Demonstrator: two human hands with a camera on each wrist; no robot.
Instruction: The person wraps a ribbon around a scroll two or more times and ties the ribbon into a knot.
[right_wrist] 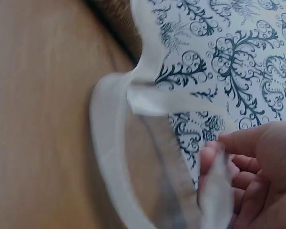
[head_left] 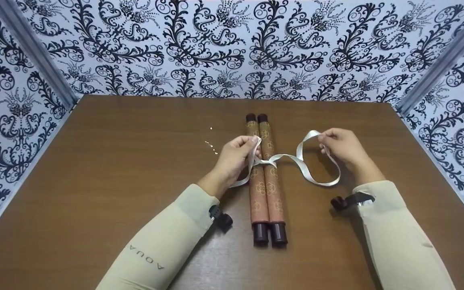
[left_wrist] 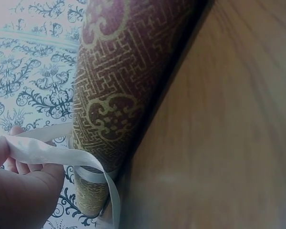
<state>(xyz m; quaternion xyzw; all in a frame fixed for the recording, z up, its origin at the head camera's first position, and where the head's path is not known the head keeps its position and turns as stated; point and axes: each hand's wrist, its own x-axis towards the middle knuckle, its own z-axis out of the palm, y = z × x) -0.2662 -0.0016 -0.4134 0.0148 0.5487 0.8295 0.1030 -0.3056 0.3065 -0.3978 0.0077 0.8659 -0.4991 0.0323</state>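
Two long red-and-gold patterned rolls (head_left: pixel 260 189) with dark glossy end caps lie side by side on the brown wood-grain table (head_left: pixel 135 161), a shiny white ribbon (head_left: pixel 305 171) looped around them. The left hand (head_left: pixel 234 157) pinches the ribbon above the rolls, thumb against fingers; the right hand (head_left: pixel 342 147) pinches it well to their right. Dark lettering on the beige left sleeve (head_left: pixel 175 225) reads "AQUA".

Your pale beige, fabric-sleeved arms (head_left: pixel 163 237) reach forward. Your bare left hand (head_left: pixel 232 156) angles rightward, thumb (head_left: pixel 250 143) and curled fingers (head_left: pixel 238 140) pinching; your bare right hand (head_left: pixel 344 147), well apart from it, angles leftward, pinching likewise.
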